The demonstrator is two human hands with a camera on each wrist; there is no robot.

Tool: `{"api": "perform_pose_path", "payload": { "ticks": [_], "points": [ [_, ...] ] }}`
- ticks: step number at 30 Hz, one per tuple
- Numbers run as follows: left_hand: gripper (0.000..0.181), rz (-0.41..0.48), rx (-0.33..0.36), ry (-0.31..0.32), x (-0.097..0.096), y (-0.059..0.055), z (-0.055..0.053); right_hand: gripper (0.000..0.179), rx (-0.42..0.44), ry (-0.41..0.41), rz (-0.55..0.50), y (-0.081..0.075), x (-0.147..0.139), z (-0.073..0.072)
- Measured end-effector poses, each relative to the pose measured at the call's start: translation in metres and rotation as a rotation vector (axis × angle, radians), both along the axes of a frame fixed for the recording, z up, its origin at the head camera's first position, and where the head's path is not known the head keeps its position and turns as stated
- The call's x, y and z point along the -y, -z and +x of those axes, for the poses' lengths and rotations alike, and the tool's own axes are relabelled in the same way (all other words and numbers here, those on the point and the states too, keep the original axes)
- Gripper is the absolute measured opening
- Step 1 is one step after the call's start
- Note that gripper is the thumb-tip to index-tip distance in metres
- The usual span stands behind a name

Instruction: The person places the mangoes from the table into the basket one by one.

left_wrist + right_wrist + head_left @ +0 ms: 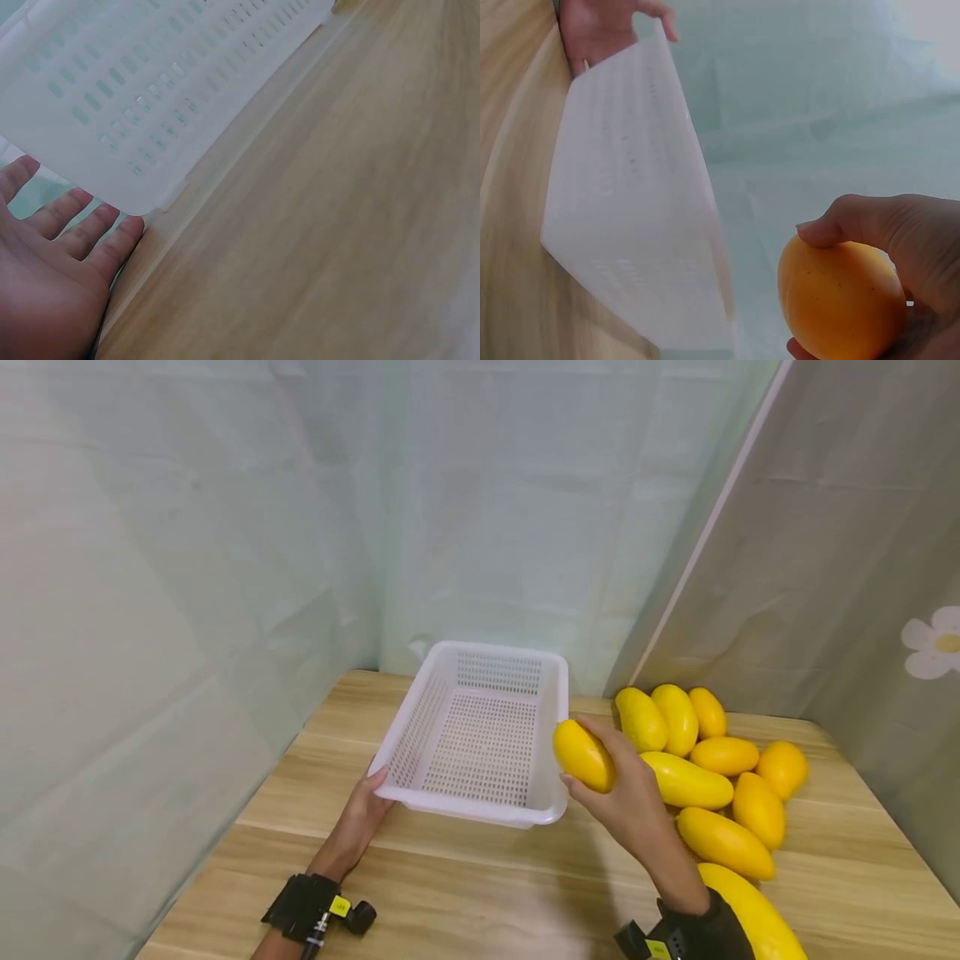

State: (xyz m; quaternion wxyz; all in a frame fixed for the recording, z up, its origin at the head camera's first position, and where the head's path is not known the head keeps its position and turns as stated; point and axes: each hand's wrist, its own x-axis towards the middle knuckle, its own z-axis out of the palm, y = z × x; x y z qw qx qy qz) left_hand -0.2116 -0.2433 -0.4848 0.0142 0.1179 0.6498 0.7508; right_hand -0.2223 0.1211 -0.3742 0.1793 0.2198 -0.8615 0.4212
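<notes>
A white plastic basket [480, 814] with slotted walls and floor stands on the wooden table. My left hand [362, 818] holds its near left corner, thumb over the rim. In the left wrist view, the fingers of that hand [64, 247] lie spread against the outside of the basket [135, 180]. My right hand [626, 785] grips a yellow mango [583, 756] between thumb and fingers, raised at the basket's right rim. The right wrist view shows this mango [840, 300] beside the basket wall [630, 195], apart from it.
Several more mangoes [690, 781] lie grouped on the right of the wooden table [480, 893], some by the right forearm. Pale curtains [510, 510] hang behind and to the left, and a darker one with a flower print [933, 643] hangs to the right.
</notes>
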Motion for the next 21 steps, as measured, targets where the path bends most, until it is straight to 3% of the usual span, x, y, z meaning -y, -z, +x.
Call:
{"api": "perform_pose_path", "payload": {
  "ticks": [21],
  "points": [
    [0.052,0.03,0.013,0.0,-0.001,0.0,0.0,0.063,-0.018,-0.139,-0.009,0.006,0.047,-0.011]
  ]
}}
